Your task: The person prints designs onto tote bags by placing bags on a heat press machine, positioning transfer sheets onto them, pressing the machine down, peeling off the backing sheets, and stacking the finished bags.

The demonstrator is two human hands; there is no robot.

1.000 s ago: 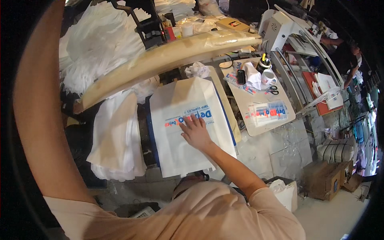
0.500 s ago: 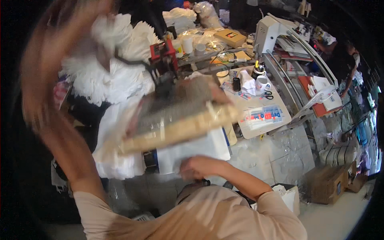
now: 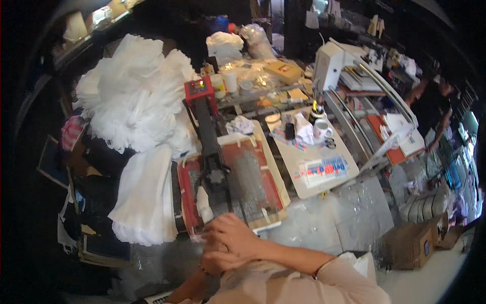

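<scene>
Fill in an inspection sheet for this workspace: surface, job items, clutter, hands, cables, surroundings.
Surface: beige board right of the press, a printed sheet lying on it.
Job items: the press, with a white stack at its left.
Clutter: mug, scissors and pen holder toward the board's far end.
Hands: right hand over left hand, at the press's front; grip unclear.
Cables: none clear enough to confirm.
Surroundings: white heap beyond the stack; white machine, cardboard box and a person to the right.

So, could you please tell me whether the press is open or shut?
The press looks shut: its red and grey top plate lies lowered in front, with a white edge showing beneath its near side.
</scene>
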